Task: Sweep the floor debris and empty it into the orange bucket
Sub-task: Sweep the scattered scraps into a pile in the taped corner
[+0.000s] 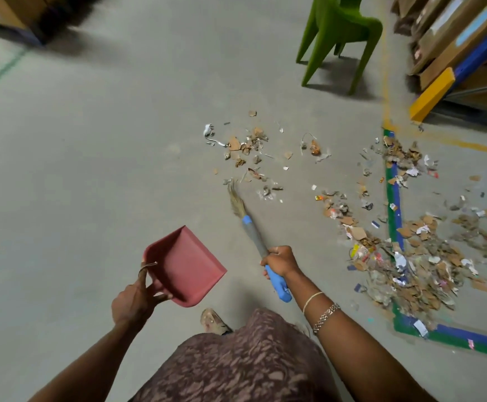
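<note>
Nearest at 6 o'clock, left hand (pixel 132 303) gripped red dustpan (pixel 187 265) held off the floor, right hand (pixel 280 261) closed around blue-handled broom (pixel 253 236), bristles touching grey floor (pixel 91 184) at 12 o'clock, debris (pixel 410 256) scattered toward 2 o'clock, green chair (pixel 340 33) farthest.

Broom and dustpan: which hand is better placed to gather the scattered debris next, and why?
Right. The right hand holds the broom, bristles beside the debris; the left hand holds the empty dustpan off the floor.
</note>
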### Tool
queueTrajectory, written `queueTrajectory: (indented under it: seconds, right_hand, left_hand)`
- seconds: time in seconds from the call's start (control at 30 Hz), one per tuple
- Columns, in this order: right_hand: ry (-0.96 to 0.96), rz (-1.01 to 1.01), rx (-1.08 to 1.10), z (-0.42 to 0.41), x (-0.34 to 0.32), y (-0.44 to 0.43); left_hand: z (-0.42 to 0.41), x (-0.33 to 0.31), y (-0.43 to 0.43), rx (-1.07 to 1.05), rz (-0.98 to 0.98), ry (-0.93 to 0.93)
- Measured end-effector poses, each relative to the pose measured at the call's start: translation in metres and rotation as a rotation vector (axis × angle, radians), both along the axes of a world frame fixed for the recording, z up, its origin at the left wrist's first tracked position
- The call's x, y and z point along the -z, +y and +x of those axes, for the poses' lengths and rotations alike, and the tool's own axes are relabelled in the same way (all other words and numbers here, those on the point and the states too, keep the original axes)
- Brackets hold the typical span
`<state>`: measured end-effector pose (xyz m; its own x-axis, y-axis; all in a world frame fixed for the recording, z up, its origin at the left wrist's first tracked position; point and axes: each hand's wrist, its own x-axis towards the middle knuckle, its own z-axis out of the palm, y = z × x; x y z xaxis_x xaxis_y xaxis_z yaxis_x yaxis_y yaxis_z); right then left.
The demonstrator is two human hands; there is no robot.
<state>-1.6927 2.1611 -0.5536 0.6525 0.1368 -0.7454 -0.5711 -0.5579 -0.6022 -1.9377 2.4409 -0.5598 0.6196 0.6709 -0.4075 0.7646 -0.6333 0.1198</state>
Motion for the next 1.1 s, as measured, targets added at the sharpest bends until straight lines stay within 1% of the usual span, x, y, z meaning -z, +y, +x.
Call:
queueTrajectory:
  seconds: [0.13, 0.2, 0.3, 0.4, 0.47, 0.53, 0.6, 0.67, 0.7, 0.8, 0.9, 1.1]
  right_hand:
    - [0.014, -0.033, -0.085, 0.012, 0.021, 0.044]
    - [0.021, -0.063, -0.060, 0.023, 0.030, 0.057]
    - [0.058, -0.108, 0.076, 0.038, 0.044, 0.063]
    - [0.047, -0.144, 0.307, 0.052, 0.053, 0.051]
    - [0.036, -0.154, 0.474, 0.071, 0.087, 0.029]
    - [0.012, -0.212, 0.599, 0.089, 0.104, 0.009]
    - [-0.018, -0.247, 0.674, 0.098, 0.096, -0.002]
    - [-0.071, -0.278, 0.702, 0.095, 0.049, 0.007]
    - [-0.094, -0.277, 0.713, 0.097, 0.042, 0.009]
    - [-0.164, -0.205, 0.671, 0.105, 0.026, 0.020]
    - [-0.173, -0.118, 0.568, 0.117, 0.022, 0.038]
    - [-0.140, 0.020, 0.241, 0.165, 0.017, 0.088]
  left_hand:
    - [-0.004, -0.007, 0.032, -0.035, 0.012, -0.013]
    - [-0.003, -0.007, 0.046, -0.042, 0.015, -0.007]
    - [0.000, -0.005, 0.065, -0.052, 0.020, -0.032]
    - [0.010, -0.002, 0.085, -0.030, 0.036, -0.058]
    - [0.020, -0.001, 0.098, -0.014, 0.036, -0.059]
    - [0.032, -0.001, 0.109, 0.005, 0.039, -0.053]
    - [0.047, -0.002, 0.117, 0.029, 0.041, -0.053]
    - [0.064, -0.004, 0.123, 0.056, 0.039, -0.048]
    - [0.073, -0.004, 0.125, 0.067, 0.034, -0.039]
    - [0.101, -0.005, 0.127, 0.094, 0.025, -0.013]
    - [0.132, -0.006, 0.130, 0.091, 0.010, -0.007]
    - [0.189, -0.015, 0.129, 0.013, 0.032, 0.039]
